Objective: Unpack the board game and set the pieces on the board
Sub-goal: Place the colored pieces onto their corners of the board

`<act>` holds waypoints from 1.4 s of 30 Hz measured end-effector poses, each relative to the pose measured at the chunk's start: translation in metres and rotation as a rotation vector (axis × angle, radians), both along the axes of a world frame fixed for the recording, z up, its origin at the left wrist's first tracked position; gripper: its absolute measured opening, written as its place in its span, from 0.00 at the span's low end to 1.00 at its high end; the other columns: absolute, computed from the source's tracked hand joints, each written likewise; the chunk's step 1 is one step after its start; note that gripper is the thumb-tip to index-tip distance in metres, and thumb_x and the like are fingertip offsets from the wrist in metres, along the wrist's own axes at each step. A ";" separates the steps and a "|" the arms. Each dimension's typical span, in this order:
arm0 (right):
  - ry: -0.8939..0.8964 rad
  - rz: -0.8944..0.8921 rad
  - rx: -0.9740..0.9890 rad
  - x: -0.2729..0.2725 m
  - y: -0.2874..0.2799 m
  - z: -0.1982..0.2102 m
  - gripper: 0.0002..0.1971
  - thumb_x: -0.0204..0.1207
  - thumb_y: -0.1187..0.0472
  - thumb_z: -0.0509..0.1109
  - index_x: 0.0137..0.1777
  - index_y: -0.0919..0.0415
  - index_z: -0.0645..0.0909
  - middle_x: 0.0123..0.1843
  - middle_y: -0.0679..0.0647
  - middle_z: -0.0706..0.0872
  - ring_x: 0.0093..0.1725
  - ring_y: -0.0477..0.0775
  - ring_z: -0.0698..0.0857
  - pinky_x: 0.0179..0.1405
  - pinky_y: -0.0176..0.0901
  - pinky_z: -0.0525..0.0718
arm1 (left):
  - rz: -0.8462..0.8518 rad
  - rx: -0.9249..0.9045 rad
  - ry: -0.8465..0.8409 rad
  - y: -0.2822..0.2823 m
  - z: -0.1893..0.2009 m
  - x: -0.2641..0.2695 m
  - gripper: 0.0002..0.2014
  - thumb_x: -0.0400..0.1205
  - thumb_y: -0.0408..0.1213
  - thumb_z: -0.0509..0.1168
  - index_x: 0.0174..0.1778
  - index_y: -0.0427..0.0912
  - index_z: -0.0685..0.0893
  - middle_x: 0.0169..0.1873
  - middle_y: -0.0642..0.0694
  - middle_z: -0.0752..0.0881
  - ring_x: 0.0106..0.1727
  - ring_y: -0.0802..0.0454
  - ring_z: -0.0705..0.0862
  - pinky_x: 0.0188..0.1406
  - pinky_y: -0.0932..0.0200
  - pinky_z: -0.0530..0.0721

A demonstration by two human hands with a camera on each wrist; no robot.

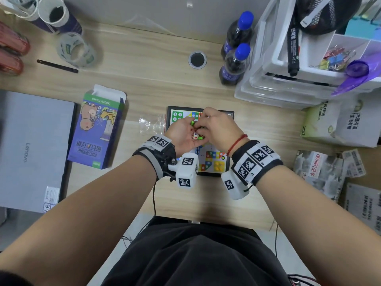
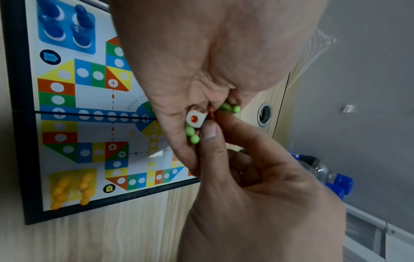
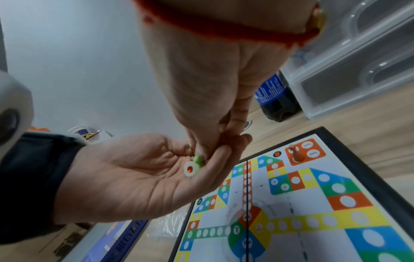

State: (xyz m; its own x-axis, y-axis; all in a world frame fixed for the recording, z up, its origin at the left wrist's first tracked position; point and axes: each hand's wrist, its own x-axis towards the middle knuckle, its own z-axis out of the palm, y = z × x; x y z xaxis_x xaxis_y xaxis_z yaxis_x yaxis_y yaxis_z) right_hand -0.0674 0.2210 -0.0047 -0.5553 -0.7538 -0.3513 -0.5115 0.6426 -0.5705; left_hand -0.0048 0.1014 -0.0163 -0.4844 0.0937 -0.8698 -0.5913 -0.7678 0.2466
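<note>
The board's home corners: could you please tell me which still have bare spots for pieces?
Green corner: bare. Orange corner: one orange pawn, other circles free. Blue corner and yellow corner look full.

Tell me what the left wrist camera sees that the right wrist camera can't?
Only the left wrist view shows the blue pawns and yellow pawns standing in their corners. Only the right wrist view shows one orange pawn in the orange corner. Both show the board, the left hand cupping the die and green pawns, and the right hand picking among them.
</note>
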 end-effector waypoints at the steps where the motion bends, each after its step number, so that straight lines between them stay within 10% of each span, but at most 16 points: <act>1: -0.009 0.014 0.014 -0.001 -0.001 0.000 0.09 0.76 0.63 0.68 0.51 0.61 0.88 0.51 0.56 0.79 0.45 0.56 0.82 0.45 0.47 0.82 | 0.006 0.000 -0.007 -0.001 -0.001 0.000 0.15 0.89 0.36 0.51 0.44 0.36 0.80 0.27 0.45 0.81 0.33 0.51 0.81 0.43 0.50 0.90; 17: -0.056 -0.499 -0.242 -0.020 0.037 -0.005 0.03 0.69 0.62 0.74 0.41 0.55 0.85 0.31 0.47 0.87 0.30 0.44 0.85 0.40 0.34 0.87 | -0.011 -0.039 -0.079 -0.009 -0.008 0.001 0.18 0.89 0.40 0.55 0.51 0.30 0.84 0.39 0.37 0.88 0.43 0.42 0.90 0.43 0.56 0.91; 21: -0.069 -0.489 -0.083 -0.034 0.064 -0.029 0.07 0.75 0.60 0.73 0.51 0.56 0.87 0.42 0.48 0.90 0.40 0.45 0.87 0.53 0.35 0.86 | -0.013 -0.053 -0.091 -0.010 -0.013 0.005 0.16 0.89 0.41 0.57 0.51 0.31 0.83 0.44 0.35 0.88 0.47 0.40 0.89 0.49 0.55 0.89; 42: -0.058 -0.460 -0.028 -0.028 0.063 -0.057 0.09 0.71 0.64 0.74 0.51 0.58 0.87 0.41 0.49 0.89 0.36 0.45 0.83 0.47 0.39 0.86 | -0.054 -0.088 -0.107 0.000 -0.017 0.000 0.15 0.89 0.41 0.58 0.49 0.33 0.83 0.49 0.35 0.88 0.50 0.42 0.89 0.48 0.58 0.89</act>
State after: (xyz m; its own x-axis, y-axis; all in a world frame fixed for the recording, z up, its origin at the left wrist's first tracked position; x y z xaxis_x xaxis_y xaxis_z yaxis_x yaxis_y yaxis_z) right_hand -0.0950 0.2843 -0.0618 -0.8139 -0.4436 -0.3751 -0.1437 0.7794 -0.6099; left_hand -0.0044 0.1014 -0.0330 -0.3849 0.0379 -0.9222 -0.6578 -0.7121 0.2453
